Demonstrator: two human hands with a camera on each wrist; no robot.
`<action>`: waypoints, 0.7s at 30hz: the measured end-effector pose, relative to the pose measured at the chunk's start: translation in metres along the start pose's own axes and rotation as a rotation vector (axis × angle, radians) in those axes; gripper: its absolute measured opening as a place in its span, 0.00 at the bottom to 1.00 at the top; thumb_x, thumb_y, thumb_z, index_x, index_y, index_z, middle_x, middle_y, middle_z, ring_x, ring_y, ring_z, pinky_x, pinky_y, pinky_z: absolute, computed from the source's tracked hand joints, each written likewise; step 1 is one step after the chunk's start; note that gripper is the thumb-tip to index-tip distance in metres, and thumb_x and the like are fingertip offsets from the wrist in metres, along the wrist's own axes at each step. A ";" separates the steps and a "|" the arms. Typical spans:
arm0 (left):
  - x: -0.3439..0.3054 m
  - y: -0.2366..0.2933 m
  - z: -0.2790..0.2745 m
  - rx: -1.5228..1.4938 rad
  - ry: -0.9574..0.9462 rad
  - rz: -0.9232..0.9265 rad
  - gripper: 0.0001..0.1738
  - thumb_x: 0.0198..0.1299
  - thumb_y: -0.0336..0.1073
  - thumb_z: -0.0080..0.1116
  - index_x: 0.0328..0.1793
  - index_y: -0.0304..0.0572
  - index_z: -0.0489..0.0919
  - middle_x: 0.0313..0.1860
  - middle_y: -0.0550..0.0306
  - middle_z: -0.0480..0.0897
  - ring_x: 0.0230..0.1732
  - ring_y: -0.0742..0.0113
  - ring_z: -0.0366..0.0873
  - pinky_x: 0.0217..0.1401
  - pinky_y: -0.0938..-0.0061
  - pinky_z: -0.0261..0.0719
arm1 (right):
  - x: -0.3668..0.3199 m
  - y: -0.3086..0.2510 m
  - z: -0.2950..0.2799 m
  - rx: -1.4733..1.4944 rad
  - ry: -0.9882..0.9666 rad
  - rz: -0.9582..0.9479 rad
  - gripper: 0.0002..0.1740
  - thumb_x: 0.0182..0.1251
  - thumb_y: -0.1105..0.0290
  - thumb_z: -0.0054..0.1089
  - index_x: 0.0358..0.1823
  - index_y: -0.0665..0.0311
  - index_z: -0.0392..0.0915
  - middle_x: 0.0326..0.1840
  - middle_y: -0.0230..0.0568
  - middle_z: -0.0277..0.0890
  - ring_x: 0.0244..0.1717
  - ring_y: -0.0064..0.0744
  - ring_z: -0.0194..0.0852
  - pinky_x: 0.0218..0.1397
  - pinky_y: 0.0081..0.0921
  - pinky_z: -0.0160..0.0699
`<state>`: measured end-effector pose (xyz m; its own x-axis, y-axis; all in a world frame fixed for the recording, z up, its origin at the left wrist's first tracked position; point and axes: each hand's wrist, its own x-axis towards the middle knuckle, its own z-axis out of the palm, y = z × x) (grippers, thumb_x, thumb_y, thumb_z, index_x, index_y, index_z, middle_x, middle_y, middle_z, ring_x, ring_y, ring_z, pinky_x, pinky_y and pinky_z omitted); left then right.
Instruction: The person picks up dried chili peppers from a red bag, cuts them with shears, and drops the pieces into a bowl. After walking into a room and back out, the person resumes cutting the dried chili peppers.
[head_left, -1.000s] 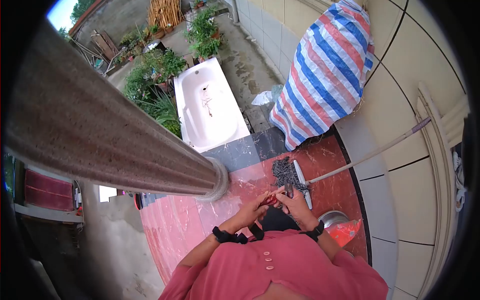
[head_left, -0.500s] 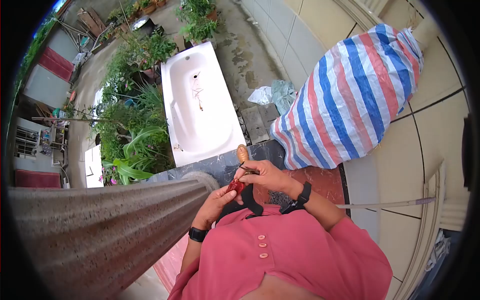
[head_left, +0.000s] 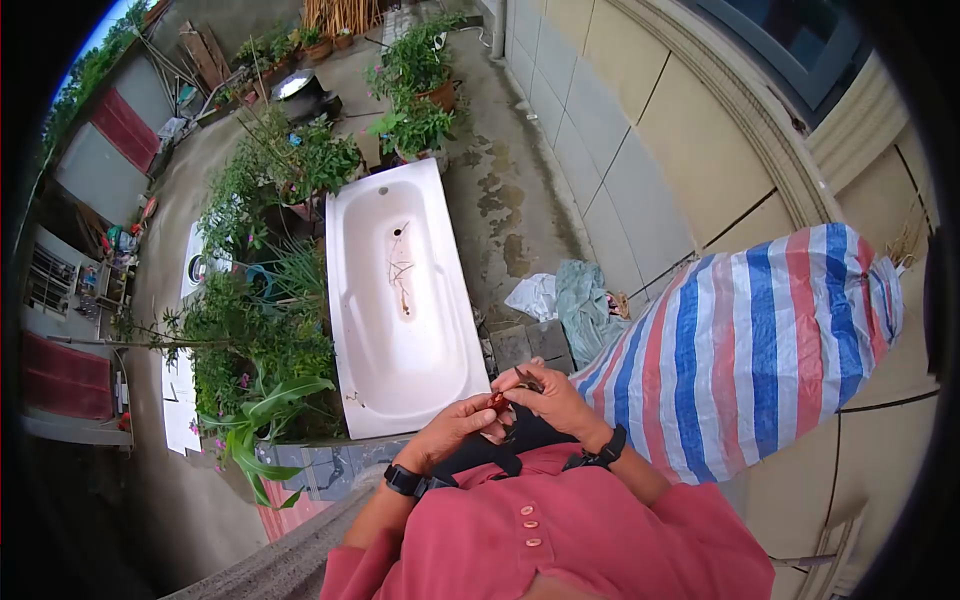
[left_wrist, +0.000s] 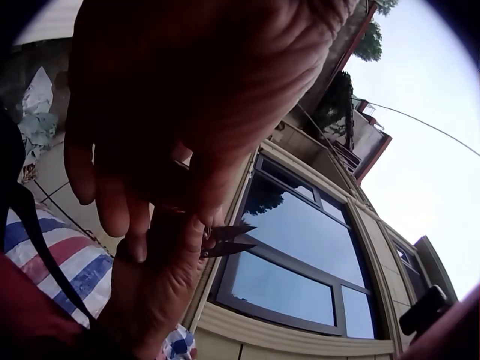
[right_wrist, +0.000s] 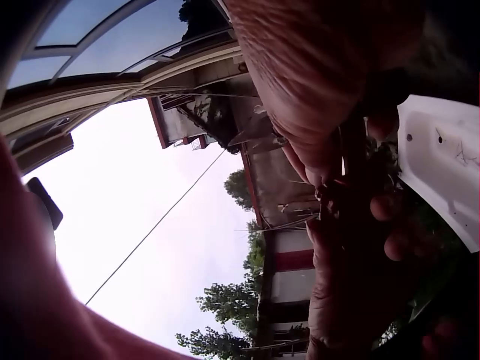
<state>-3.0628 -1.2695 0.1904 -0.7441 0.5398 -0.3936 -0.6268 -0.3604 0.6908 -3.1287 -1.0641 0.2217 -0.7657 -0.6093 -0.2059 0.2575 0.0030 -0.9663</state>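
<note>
In the head view both hands meet in front of the pink shirt. My left hand (head_left: 460, 420) pinches a small shiny red thing (head_left: 499, 400) between thumb and fingers; its kind I cannot tell. Against it come the thumb and fingertips of my right hand (head_left: 552, 398), which also holds a small pair of scissors (head_left: 526, 376). Two pointed blades of the scissors (left_wrist: 229, 240) stick out past the right hand (left_wrist: 161, 274) in the left wrist view, slightly apart. The left hand's palm covers much of that view. Dark shadow hides most of the fingers in the right wrist view.
A white bathtub (head_left: 415, 340) with dry twigs inside lies just ahead. To the right bulges a striped woven sack (head_left: 740, 350), with crumpled plastic bags (head_left: 588, 310) behind it. Leafy plants (head_left: 265, 350) line the left, and a tiled wall (head_left: 620, 190) runs along the right.
The view has shifted forward toward the bathtub; the mop has left the picture and the column has almost gone. Hands stay together on the red thing, with the scissors still in the right one.
</note>
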 end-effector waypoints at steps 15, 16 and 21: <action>0.465 0.107 -0.149 0.493 -0.078 0.079 0.18 0.69 0.41 0.55 0.58 0.37 0.77 0.48 0.61 0.82 0.51 0.76 0.75 0.59 0.77 0.70 | 0.270 0.095 -0.349 -0.005 0.270 -0.024 0.04 0.64 0.73 0.62 0.40 0.63 0.81 0.36 0.31 0.82 0.25 0.13 0.67 0.29 0.13 0.66; 0.498 0.094 -0.157 0.496 -0.094 0.052 0.18 0.69 0.41 0.54 0.58 0.36 0.76 0.50 0.62 0.81 0.54 0.76 0.74 0.61 0.77 0.69 | 0.291 0.113 -0.373 -0.034 0.280 -0.100 0.04 0.65 0.74 0.61 0.39 0.65 0.81 0.37 0.33 0.82 0.33 0.17 0.74 0.40 0.17 0.73; 0.622 0.128 -0.187 0.375 -0.199 -0.079 0.20 0.69 0.45 0.54 0.59 0.38 0.74 0.51 0.63 0.78 0.53 0.77 0.71 0.59 0.79 0.67 | 0.363 0.119 -0.467 -0.116 0.407 -0.036 0.06 0.64 0.75 0.60 0.40 0.69 0.80 0.38 0.35 0.83 0.40 0.22 0.77 0.49 0.22 0.74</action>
<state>-3.6491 -1.1223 -0.0788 -0.6147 0.7043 -0.3550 -0.5258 -0.0304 0.8501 -3.6510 -0.9149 -0.0401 -0.9492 -0.2481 -0.1935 0.1760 0.0913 -0.9802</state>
